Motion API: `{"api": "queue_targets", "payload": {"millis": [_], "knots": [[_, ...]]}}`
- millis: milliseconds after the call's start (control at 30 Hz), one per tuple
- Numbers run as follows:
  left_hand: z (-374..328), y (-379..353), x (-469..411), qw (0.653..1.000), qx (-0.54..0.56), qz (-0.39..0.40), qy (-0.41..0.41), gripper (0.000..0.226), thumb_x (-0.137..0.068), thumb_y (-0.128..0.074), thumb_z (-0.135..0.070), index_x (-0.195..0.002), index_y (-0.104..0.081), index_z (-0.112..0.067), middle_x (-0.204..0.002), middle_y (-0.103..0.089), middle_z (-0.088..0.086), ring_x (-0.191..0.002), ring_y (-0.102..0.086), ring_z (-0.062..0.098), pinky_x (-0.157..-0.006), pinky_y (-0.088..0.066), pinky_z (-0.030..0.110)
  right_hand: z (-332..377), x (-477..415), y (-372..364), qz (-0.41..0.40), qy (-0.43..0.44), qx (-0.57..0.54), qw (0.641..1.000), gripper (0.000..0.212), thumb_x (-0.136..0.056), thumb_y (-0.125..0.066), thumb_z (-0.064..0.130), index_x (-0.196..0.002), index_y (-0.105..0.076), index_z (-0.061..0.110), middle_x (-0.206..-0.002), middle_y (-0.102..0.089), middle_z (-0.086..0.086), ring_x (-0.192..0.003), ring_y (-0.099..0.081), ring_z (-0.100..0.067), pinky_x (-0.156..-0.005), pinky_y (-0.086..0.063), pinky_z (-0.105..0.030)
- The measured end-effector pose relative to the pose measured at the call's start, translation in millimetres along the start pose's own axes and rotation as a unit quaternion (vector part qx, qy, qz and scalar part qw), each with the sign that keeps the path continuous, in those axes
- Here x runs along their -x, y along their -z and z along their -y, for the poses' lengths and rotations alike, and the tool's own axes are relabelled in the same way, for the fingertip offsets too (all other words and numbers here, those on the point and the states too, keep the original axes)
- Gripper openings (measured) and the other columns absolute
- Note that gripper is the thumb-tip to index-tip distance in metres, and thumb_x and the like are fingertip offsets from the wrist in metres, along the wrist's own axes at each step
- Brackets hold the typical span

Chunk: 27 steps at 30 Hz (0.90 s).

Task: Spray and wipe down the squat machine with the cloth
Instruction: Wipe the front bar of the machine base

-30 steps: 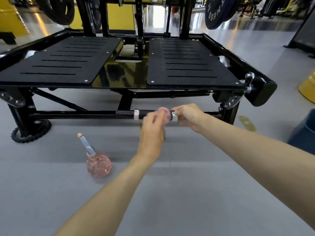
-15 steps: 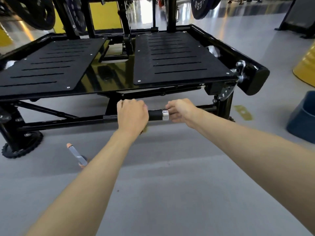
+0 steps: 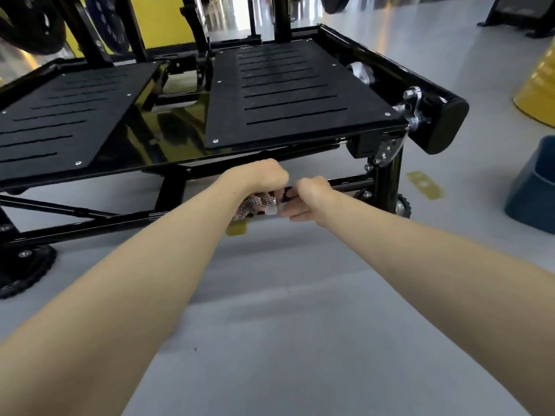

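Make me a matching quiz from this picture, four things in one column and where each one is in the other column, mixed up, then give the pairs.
Things: 1 cloth; 2 blue bin; 3 yellow floor marker; 4 right footplate.
Places: A floor, far right edge of view; B top of the squat machine; C gripped by the left hand at the low bar; D floor, between the machine's corner leg and the bin.
Pairs: 1-C, 2-A, 3-D, 4-B.
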<state>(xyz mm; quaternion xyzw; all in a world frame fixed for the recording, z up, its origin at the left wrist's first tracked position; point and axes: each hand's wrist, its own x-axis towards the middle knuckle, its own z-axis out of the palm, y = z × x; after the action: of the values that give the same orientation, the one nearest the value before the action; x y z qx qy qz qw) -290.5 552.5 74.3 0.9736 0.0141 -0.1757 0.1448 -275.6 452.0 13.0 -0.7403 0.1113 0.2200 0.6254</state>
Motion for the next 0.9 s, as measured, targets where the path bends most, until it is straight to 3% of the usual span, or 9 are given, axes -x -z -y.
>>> {"api": "queue_targets", "payload": {"millis": [167, 267, 400, 500, 600, 667, 800, 833, 900], "knots": [[-15, -15, -1, 0.995, -0.090, -0.031, -0.022, 0.024, -0.085, -0.041, -0.015, -0.066, -0.055, -0.016, -0.087, -0.067, 0.005, -0.077, -0.057, 0.026, -0.062, -0.044, 0.026, -2, 1, 0, 0.004, -0.005, -0.004, 1.000, 0.029, -0.092, -0.036, 0.007, -0.100, -0.062, -0.003, -0.066, -0.065, -0.015, -0.051, -0.062, -0.024, -0.048, -0.053, -0.027], [-8, -31, 9, 0.966, -0.216, -0.120, -0.072, 0.019, -0.086, -0.044, -0.018, -0.082, -0.061, -0.011, -0.098, -0.065, 0.011, -0.086, -0.058, 0.034, -0.067, -0.038, 0.031, 2, 5, 6, 0.002, -0.019, -0.060, 0.998, 0.022, -0.094, -0.038, 0.008, -0.087, -0.057, 0.001, -0.067, -0.060, -0.015, -0.052, -0.058, -0.024, -0.045, -0.053, -0.028], [12, -37, 16, 0.905, -0.366, -0.111, -0.185, 0.022, -0.087, -0.042, -0.017, -0.085, -0.063, -0.013, -0.092, -0.065, 0.006, -0.080, -0.055, 0.029, -0.064, -0.042, 0.033, 0, 3, 9, 0.011, -0.012, -0.047, 0.999, 0.030, -0.098, -0.039, 0.021, -0.077, -0.055, 0.007, -0.078, -0.063, -0.014, -0.067, -0.062, -0.026, -0.077, -0.056, -0.039], [29, -34, 24, 0.794, -0.464, -0.130, -0.370, 0.018, -0.075, -0.051, -0.015, -0.067, -0.066, -0.015, -0.072, -0.063, 0.000, -0.075, -0.055, 0.024, -0.064, -0.046, 0.032, 0, 3, 7, 0.013, -0.011, -0.035, 0.999, 0.037, -0.101, -0.036, 0.029, -0.084, -0.060, 0.006, -0.078, -0.064, -0.014, -0.069, -0.064, -0.025, -0.081, -0.055, -0.039], [37, -33, 35, 0.661, -0.624, -0.103, -0.404, 0.009, -0.059, -0.067, -0.022, -0.050, -0.063, -0.024, -0.059, -0.057, -0.009, -0.069, -0.056, 0.019, -0.061, -0.041, 0.029, 2, 7, 3, 0.016, -0.014, -0.033, 0.999, 0.040, -0.102, -0.034, 0.031, -0.094, -0.063, 0.004, -0.077, -0.065, -0.014, -0.070, -0.065, -0.024, -0.082, -0.056, -0.040], [40, -35, 36, 0.622, -0.650, -0.105, -0.423, 0.011, -0.058, -0.071, -0.021, -0.050, -0.064, -0.025, -0.059, -0.057, -0.010, -0.070, -0.057, 0.019, -0.064, -0.043, 0.030, 3, 11, -1, 0.024, -0.015, -0.030, 0.999, 0.040, -0.102, -0.034, 0.031, -0.094, -0.062, 0.004, -0.078, -0.064, -0.014, -0.071, -0.064, -0.025, -0.083, -0.056, -0.040], [45, -31, 37, 0.601, -0.624, -0.098, -0.490, 0.012, -0.060, -0.072, -0.013, -0.051, -0.067, -0.020, -0.059, -0.059, -0.007, -0.075, -0.059, 0.023, -0.082, -0.046, 0.034, 8, 19, -7, 0.052, -0.011, -0.028, 0.998, 0.042, -0.103, -0.033, 0.033, -0.104, -0.062, 0.002, -0.082, -0.063, -0.013, -0.071, -0.062, -0.024, -0.065, -0.055, -0.035], [51, -31, 37, 0.615, -0.591, -0.101, -0.512, 0.011, -0.060, -0.072, -0.010, -0.053, -0.067, -0.016, -0.061, -0.059, -0.003, -0.076, -0.059, 0.026, -0.080, -0.050, 0.035, 9, 21, -8, 0.059, -0.007, -0.024, 0.998, 0.041, -0.103, -0.033, 0.032, -0.104, -0.062, 0.003, -0.082, -0.064, -0.012, -0.071, -0.062, -0.024, -0.062, -0.054, -0.034], [61, -27, 43, 0.718, -0.458, -0.104, -0.513, 0.009, -0.071, -0.063, -0.008, -0.063, -0.067, -0.010, -0.071, -0.062, 0.007, -0.077, -0.060, 0.029, -0.073, -0.052, 0.037, 11, 22, -9, 0.065, 0.006, -0.012, 0.998, 0.035, -0.102, -0.037, 0.027, -0.101, -0.063, 0.004, -0.086, -0.065, -0.012, -0.075, -0.063, -0.025, -0.067, -0.055, -0.035]]}}
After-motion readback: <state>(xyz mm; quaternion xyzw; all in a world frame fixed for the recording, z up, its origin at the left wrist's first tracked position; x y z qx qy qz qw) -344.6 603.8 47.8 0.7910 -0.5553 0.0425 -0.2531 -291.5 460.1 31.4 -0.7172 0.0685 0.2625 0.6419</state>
